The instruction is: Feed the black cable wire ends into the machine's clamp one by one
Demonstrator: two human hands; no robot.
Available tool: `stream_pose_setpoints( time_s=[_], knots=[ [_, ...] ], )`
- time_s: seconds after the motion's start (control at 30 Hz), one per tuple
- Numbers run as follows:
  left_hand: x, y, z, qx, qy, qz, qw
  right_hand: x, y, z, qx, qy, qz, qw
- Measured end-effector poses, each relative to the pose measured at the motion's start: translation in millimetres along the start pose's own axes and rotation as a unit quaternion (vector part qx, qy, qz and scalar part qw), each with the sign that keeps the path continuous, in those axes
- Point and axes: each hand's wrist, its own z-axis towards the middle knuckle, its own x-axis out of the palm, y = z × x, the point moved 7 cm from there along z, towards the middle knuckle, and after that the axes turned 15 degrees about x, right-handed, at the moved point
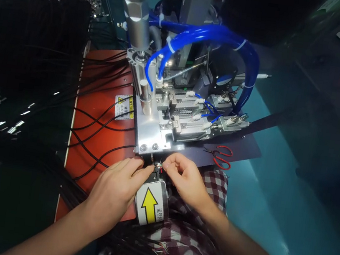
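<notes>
Some fine wires [160, 167] seemingly pinched by right hand [186, 180]; left hand [116, 187] grip unclear; smooth metal plate [150, 122] beyond.

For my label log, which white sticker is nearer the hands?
The yellow-arrow sticker, beside the left hand; the warning sticker lies farther off, on the red surface.

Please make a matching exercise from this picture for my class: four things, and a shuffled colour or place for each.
Things:
1. Scissors
2. Arrow
3. Thick tubing
4. Right hand

Colours and places:
A. Blue
B. Fingertips at a small part with a red bit
C. On a dark plate
D. Yellow

Pairs: 1-C, 2-D, 3-A, 4-B
</notes>
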Motion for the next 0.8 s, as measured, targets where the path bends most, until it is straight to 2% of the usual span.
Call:
stream_pose_setpoints(
  time_s=[0.1, 0.17, 0.27, 0.47, 0.63, 0.73, 0.8],
  knots=[
    [-2.1, 1, 2, 0.012, -0.008, 0.003, 1.0, 6, -7, 5, 0.058, 0.067, 0.066, 0.994],
    [-2.5, 1, 3, 0.016, -0.009, 0.0, 1.0, 7, -10, 7, 0.082, 0.09, 0.086, 0.989],
    [-2.5, 1, 3, 0.016, -0.01, -0.005, 1.0, 0, -9, 7, 0.067, 0.044, 0.059, 0.995],
    [-1.2, 2, 1, 0.007, -0.012, -0.021, 1.0, 2, 6, -2, -0.037, -0.053, -0.023, 0.998],
    [-0.7, 4, 0, 0.0, -0.013, -0.033, 0.999, 2, 22, -17, -0.137, -0.156, -0.137, 0.969],
    [-1.9, 4, 1, 0.004, -0.016, -0.042, 0.999, 0, 20, -17, -0.125, -0.157, -0.129, 0.971],
    [-2.4, 4, 1, 0.013, -0.016, -0.044, 0.999, 0, 10, -10, -0.06, -0.114, -0.052, 0.99]
  ],
)
